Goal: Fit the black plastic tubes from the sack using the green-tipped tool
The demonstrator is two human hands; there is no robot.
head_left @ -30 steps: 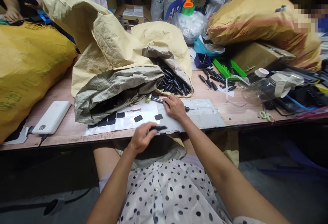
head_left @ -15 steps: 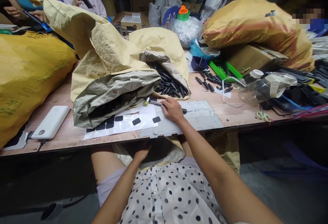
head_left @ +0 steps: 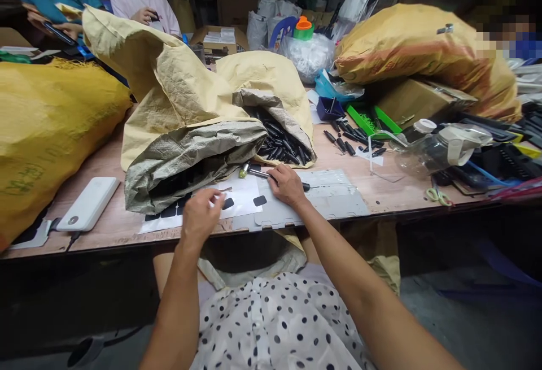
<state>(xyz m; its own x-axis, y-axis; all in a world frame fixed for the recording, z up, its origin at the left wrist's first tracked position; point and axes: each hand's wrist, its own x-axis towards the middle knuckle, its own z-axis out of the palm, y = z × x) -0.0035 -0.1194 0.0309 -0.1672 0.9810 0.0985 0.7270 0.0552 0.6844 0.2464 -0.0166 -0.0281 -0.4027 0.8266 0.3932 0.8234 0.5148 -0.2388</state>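
My right hand (head_left: 287, 185) is closed around the dark handle of a small hammer (head_left: 256, 172), its yellow-green head lying to the left. It rests above a grey sheet (head_left: 334, 192) at the table's front. My left hand (head_left: 200, 216) is over the white paper (head_left: 243, 189), fingers bent and slightly apart, with nothing visible in them. Close to its fingertips lies a black rounded square patch (head_left: 228, 203); another black patch (head_left: 259, 200) sits farther right. Several more are partly hidden behind the hand.
Behind my hands, a beige sack (head_left: 182, 87) and another sack (head_left: 271, 68) full of black handle-like parts (head_left: 282, 144) lie open. A white power bank (head_left: 88, 203) is at left. To the right are a green tray (head_left: 372, 118), a clear bottle (head_left: 436, 149) and scissors (head_left: 438, 196). Two people work across the table.
My left hand has risen from the open sack under the table edge to the paper with black patches. My right hand stays on the hammer.
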